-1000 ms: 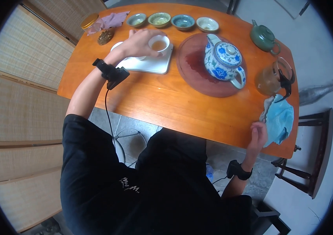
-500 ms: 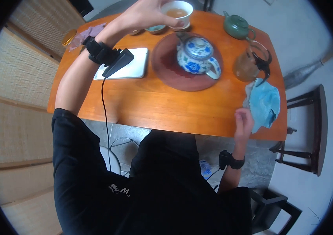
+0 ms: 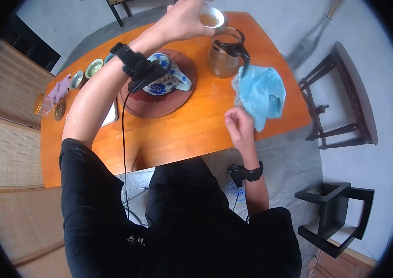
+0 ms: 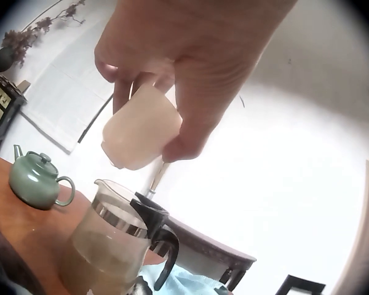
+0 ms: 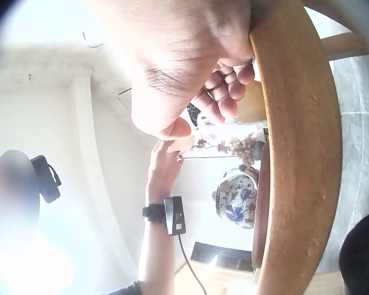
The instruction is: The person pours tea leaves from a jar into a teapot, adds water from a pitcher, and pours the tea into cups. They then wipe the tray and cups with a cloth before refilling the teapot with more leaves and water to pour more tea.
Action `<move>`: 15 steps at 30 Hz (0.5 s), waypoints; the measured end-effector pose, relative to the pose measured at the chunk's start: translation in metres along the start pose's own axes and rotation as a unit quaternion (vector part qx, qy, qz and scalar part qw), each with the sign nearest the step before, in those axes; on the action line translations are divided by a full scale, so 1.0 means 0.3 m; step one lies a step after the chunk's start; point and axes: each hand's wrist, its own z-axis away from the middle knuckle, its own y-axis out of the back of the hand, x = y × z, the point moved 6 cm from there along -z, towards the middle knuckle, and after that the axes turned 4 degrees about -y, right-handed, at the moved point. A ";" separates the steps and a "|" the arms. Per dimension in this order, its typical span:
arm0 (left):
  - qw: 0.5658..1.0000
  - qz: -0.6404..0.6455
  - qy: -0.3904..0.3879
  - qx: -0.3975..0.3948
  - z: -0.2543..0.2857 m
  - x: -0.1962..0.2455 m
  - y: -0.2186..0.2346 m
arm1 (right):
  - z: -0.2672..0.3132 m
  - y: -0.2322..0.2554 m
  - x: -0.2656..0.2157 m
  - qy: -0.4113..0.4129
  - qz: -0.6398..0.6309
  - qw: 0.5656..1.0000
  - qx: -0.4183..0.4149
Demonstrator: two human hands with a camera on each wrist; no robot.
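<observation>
My left hand (image 3: 182, 22) grips a small white teacup (image 3: 211, 17) of amber tea at the far side of the table. In the left wrist view the cup (image 4: 141, 130) is tilted, held between thumb and fingers above a glass pitcher (image 4: 104, 246). That pitcher (image 3: 222, 62) has a black handle and holds cloudy liquid. My right hand (image 3: 240, 125) lies by the table's near edge, loosely curled with nothing in it, beside a crumpled light-blue cloth (image 3: 263, 95). A blue-and-white teapot (image 3: 162, 78) stands on a round reddish-brown tray (image 3: 148, 109), partly hidden by my left wrist camera.
At the left of the wooden table (image 3: 182, 134) are a green bowl (image 3: 93, 68), a purple cloth (image 3: 60, 90) and a gold-lidded jar (image 3: 38, 104). A green teapot (image 4: 37, 181) shows behind the pitcher in the left wrist view. A cable (image 3: 123, 139) hangs from my left wrist.
My left hand has lifted the teacup off the white tray and carried it right, past the blue-and-white teapot to the pitcher. The head view has turned right. My right hand stays by the cloth.
</observation>
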 end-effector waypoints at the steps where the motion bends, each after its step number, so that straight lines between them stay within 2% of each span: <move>1: 1.000 -0.018 0.007 -0.006 -0.006 0.010 -0.014 | 0.000 0.002 -0.005 0.007 0.003 1.000 0.001; 4: 0.990 -0.138 -0.007 -0.025 -0.019 0.034 -0.048 | -0.002 0.004 -0.012 0.024 0.013 1.000 -0.004; 7: 0.981 -0.188 -0.033 -0.028 -0.028 0.028 -0.086 | -0.006 0.006 -0.026 0.036 0.014 0.999 -0.005; 13: 0.975 -0.207 -0.034 -0.067 -0.042 0.064 -0.101 | -0.004 0.009 -0.016 0.033 0.002 0.999 -0.009; 15: 0.969 -0.233 -0.062 -0.047 -0.038 0.069 -0.106 | -0.007 0.010 -0.019 0.037 0.004 0.999 -0.011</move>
